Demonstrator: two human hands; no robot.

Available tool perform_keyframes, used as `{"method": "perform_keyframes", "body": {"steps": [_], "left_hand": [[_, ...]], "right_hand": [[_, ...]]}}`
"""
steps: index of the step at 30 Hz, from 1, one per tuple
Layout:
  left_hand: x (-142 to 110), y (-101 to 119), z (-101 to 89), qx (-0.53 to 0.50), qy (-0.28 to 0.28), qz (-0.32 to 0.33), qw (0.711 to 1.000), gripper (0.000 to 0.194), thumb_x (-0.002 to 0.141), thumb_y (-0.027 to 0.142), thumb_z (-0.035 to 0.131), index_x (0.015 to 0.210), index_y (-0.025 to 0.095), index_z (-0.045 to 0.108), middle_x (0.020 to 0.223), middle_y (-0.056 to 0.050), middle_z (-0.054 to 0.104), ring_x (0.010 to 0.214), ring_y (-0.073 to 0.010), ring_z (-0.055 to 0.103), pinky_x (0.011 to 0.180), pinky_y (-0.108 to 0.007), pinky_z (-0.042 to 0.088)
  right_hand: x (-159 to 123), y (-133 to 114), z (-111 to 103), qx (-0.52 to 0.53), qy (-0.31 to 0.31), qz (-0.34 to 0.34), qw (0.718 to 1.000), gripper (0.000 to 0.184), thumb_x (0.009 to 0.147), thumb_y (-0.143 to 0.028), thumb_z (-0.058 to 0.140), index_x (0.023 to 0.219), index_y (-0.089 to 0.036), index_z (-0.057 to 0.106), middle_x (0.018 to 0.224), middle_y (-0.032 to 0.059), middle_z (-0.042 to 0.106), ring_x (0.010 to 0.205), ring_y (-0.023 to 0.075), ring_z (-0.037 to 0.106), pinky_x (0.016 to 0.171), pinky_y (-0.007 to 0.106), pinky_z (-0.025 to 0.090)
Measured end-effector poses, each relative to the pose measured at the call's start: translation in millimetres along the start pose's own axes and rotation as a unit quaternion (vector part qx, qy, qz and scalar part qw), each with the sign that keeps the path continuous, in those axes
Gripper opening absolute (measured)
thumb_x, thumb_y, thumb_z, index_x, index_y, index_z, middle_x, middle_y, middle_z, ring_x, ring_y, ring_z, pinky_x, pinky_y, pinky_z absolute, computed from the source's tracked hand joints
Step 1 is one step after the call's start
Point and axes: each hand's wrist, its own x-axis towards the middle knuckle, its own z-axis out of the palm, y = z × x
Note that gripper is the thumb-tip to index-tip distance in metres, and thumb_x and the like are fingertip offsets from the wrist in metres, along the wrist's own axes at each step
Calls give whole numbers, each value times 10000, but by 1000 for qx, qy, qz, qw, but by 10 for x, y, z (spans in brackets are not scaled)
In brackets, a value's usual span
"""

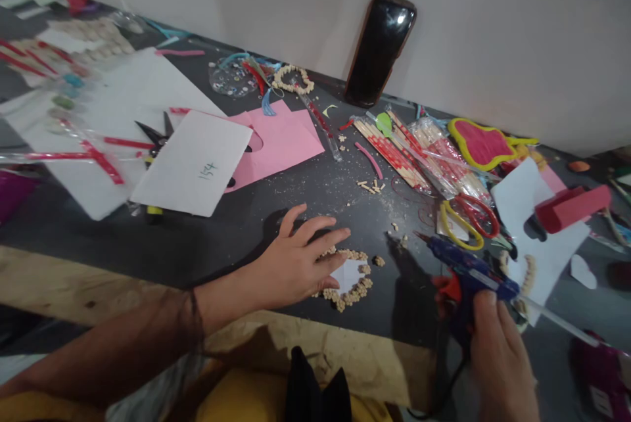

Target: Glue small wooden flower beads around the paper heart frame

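Note:
My left hand (300, 257), fingers spread, hovers over or rests on the left side of a small white paper piece (349, 275) edged with tan flower-like bits (355, 295). Whether the palm touches it I cannot tell. One loose tan bit (378, 261) lies just right of the ring. In my right hand (497, 343) is a blue hot glue gun (476, 271) with an orange trigger, gripped by its handle. Its nozzle points left, and a clear glue stick (562, 323) sticks out of the back. A few more tan bits (399, 234) lie near the nozzle.
Scissors (470, 221) with red and yellow handles lie beyond the glue gun. A dark phone (380, 50) leans on the wall. Wrapped chopsticks (394, 152), pink paper (280, 139), a white card (194, 162) and pliers (155, 136) crowd the dark table. The wooden edge (315, 336) runs near my body.

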Motion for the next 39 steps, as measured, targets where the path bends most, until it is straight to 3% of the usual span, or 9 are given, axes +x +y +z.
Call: {"method": "perform_keyframes", "body": {"steps": [3,6,8,10,12,14,17,24,39], "left_hand": [[4,-1,0,5,4,0,1000,305,885,503,627,1086,277,658,1362,-18,571,1266,-260,421,1166,-559,56],[2,0,0,7,2,0,1000,307,884,514,620,1084,284,654,1369,-13,564,1268,-260,418,1167,-561,59],[-1,2,1,6,-2,1,1000,311,890,511,614,1093,278,649,1372,-16,561,1268,-262,417,1168,-565,55],[-4,4,2,4,-5,1,1000,317,885,503,624,1101,272,645,1378,-19,555,1267,-269,418,1167,-574,53],[-6,4,6,3,-7,-1,1000,326,876,494,641,1121,278,639,1386,-19,547,1268,-275,419,1164,-581,59],[-7,2,11,5,-8,-2,1000,345,869,492,651,1145,285,632,1388,-17,546,1268,-279,423,1161,-584,69],[-7,0,12,10,-9,-3,1000,346,869,497,648,1143,286,630,1382,-11,554,1261,-274,432,1158,-582,85],[4,7,-16,10,-22,-8,1000,329,890,500,620,1147,295,632,1404,-5,544,1266,-276,429,1154,-584,100],[2,18,-18,13,-27,-6,1000,339,890,490,619,1155,279,628,1403,-7,535,1260,-279,431,1156,-592,93]], "right_hand": [[221,22,-184,-178,28,-11,984,590,844,-694,353,728,-211,671,658,113,629,609,257,564,553,382,415],[194,-43,-239,-301,65,-54,950,539,762,-744,454,601,-262,633,510,62,559,451,213,453,463,356,341],[85,-162,-111,-231,127,-186,947,386,838,-601,510,822,-258,686,683,59,651,597,214,558,587,364,449],[-15,-312,128,-170,82,-342,920,274,887,-457,542,966,-239,688,908,79,701,856,235,614,792,400,485],[-66,-444,397,-158,39,-419,893,222,885,-366,577,1030,-240,687,969,74,696,934,239,581,860,433,473],[-70,-528,609,-165,17,-429,888,201,878,-308,588,1032,-233,694,1076,88,663,1005,251,535,909,471,453],[-37,-574,750,-188,-4,-422,887,202,865,-282,596,1023,-220,705,1182,101,611,1077,282,462,932,498,445],[4,-595,756,-198,-21,-416,887,170,876,-244,565,907,-205,728,1163,110,623,1061,286,441,928,498,444],[-20,-587,808,-179,-26,-401,898,136,871,-233,568,891,-217,701,1130,75,646,1046,291,467,889,490,442]]}}
